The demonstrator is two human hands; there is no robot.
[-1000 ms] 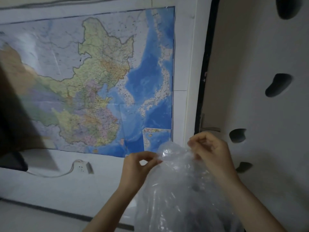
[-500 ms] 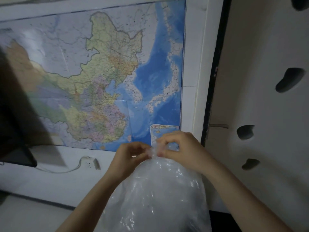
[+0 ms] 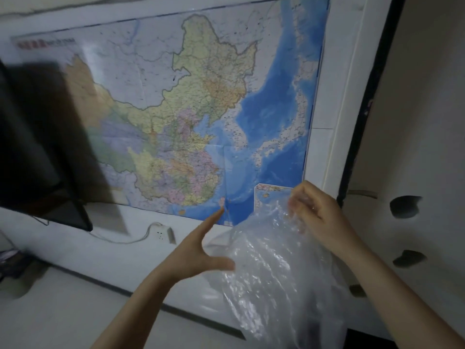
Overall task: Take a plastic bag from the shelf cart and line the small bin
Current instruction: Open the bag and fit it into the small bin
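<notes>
Clear, crinkled plastic fills the lower right of the head view: the plastic bag [image 3: 271,268] hangs in the air in front of a wall, pinched at its top edge by the right hand [image 3: 319,220], whose fingers curl round a bunched fold of film. The left hand [image 3: 198,250] holds nothing, fingers straight and spread wide, thumb reaching toward the bag's near side, most likely about to find the mouth and pull it apart. The film is thin, glossy and full of creases, and it sags rather than keeps a shape (expect it to cling to itself). Neither the small bin nor the shelf cart is in view, so lining is judged not yet begun. Behind the hands a large paper map [image 3: 191,117] in blue, yellow and green is fixed flat to the pale wall, with a white socket [image 3: 163,234] and its cord below, and the dark corner of a screen [image 3: 37,147] at left.
</notes>
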